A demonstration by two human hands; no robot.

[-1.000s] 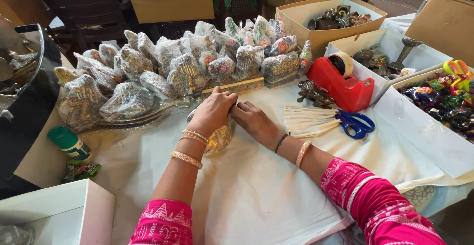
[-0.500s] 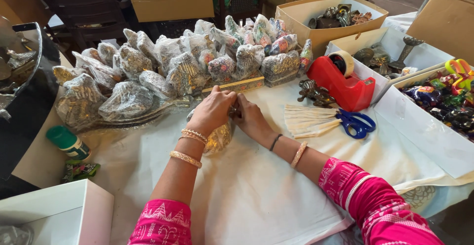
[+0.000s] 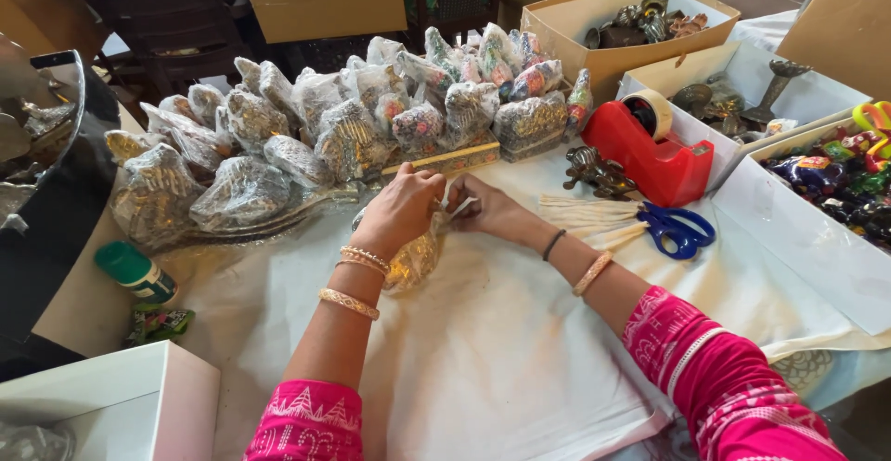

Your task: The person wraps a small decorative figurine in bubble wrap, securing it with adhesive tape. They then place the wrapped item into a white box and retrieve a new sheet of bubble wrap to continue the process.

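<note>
Head view: left hand clamped over wrapped figurine mid-table, near wrapped pile. Right hand pinches wrap end. Figurine likely rigid, fragile; film slippery, crinkly; best held by body, not loose film. Scissors near right edge.

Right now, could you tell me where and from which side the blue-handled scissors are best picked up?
Take the scissors by the blue handle loops, coming from the right. The loops lie flat and exposed on the white cloth, pointing toward the white box, while the blades are hidden under the cream strips.
</note>
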